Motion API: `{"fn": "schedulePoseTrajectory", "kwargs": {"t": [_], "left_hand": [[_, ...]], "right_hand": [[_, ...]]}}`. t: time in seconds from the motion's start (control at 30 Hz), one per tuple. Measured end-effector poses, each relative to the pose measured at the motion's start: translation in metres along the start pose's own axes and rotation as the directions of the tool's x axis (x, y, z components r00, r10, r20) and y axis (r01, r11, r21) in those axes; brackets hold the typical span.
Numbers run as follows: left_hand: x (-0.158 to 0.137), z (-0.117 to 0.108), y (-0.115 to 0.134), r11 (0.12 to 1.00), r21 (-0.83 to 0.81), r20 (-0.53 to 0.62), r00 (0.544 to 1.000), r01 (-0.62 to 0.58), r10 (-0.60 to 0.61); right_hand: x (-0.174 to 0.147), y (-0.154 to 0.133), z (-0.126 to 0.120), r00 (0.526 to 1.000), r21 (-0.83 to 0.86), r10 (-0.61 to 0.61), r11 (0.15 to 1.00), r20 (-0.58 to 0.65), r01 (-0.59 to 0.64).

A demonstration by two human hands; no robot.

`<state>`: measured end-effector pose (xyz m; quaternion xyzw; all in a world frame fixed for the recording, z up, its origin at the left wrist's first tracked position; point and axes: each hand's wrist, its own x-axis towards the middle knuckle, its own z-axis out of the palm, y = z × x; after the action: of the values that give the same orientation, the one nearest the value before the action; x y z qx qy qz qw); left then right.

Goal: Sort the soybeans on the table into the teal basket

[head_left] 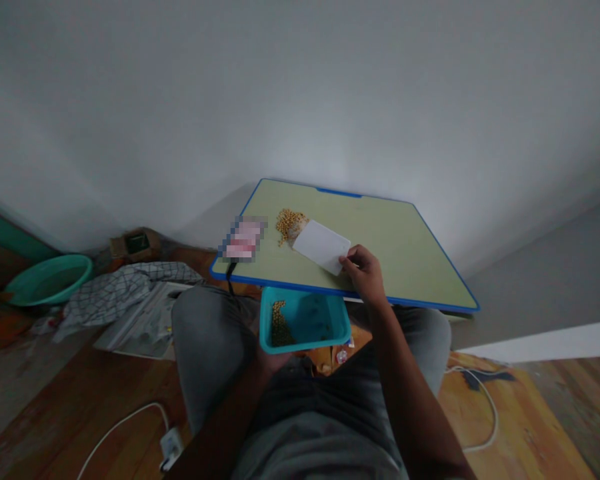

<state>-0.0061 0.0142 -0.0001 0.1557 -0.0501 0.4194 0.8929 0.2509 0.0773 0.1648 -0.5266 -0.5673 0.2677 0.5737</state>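
Note:
My right hand [364, 270] pinches the near right corner of a flat white card [322, 247] between thumb and fingers. The card's far left edge reaches a small heap of yellowish beans [289, 220] on the pale green tabletop [405, 247]. Just below the table's front edge, my left hand [274, 360] holds a teal plastic tub [305, 347] from beneath, its fingers mostly hidden by the tub. More beans [280, 323] lie along the tub's left side.
A pixelated pinkish item [245, 239] with a black strap lies at the table's left. A grey wall [340, 100] rises behind. On the left floor are a green basin [53, 280], a checked cloth [130, 287], a cardboard box [135, 245] and a power strip [171, 445]. A white cable [495, 413] runs right.

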Motion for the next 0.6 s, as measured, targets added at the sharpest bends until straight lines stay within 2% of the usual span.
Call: {"fn": "schedulePoseTrajectory", "kwargs": {"t": [0.6], "left_hand": [[-0.003,-0.012,-0.003,0.999,0.042,-0.038,0.999,-0.004,0.006]], "right_hand": [[0.001,-0.005,-0.001,0.999,0.013,-0.001,1.0,0.042,0.001]]}}
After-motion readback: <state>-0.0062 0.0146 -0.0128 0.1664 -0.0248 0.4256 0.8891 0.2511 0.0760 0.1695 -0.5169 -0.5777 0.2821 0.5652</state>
